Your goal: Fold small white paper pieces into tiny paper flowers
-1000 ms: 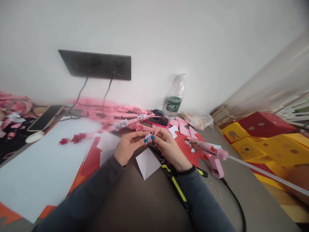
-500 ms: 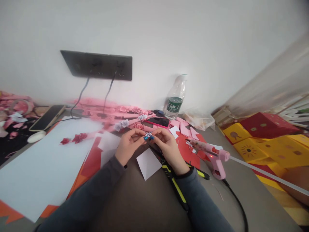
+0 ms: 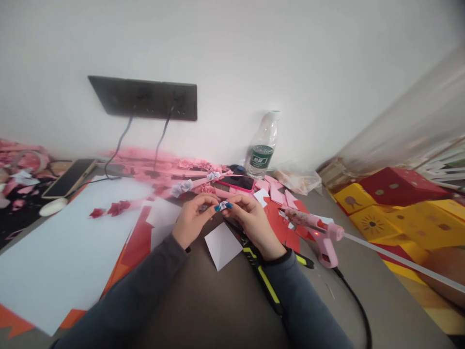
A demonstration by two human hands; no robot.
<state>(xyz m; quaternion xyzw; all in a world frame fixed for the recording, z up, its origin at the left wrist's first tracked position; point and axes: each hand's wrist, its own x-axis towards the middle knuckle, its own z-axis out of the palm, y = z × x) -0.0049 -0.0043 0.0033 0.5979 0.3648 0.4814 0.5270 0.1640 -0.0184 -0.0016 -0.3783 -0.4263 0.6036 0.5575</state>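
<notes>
Between the fingertips of both hands is a small white paper flower (image 3: pixel 223 205), held just above the table. My left hand (image 3: pixel 194 219) pinches it from the left, thumb and forefinger closed. From the other side my right hand (image 3: pixel 250 220) pinches it the same way. A square of white paper (image 3: pixel 223 246) lies on the table below the hands. Partly under my right forearm are pliers with black and yellow handles (image 3: pixel 267 283). A pink glue gun (image 3: pixel 323 235), its red light on and a long glue stick in its back, rests to the right.
White sheets (image 3: pixel 61 252) lie over red and orange paper at left. Pink paper-flower stems (image 3: pixel 185 174) run along the wall. A water bottle (image 3: pixel 261 150) stands behind a phone (image 3: pixel 238 182). Red paper scraps (image 3: pixel 278 223) lie mid-right, yellow boxes (image 3: pixel 378 223) far right. The glue gun's cord (image 3: pixel 358 300) trails forward.
The fingertips have shifted slightly on the white paper flower, and more of it shows between the thumbs. The view has moved a little; the things on the table lie as before.
</notes>
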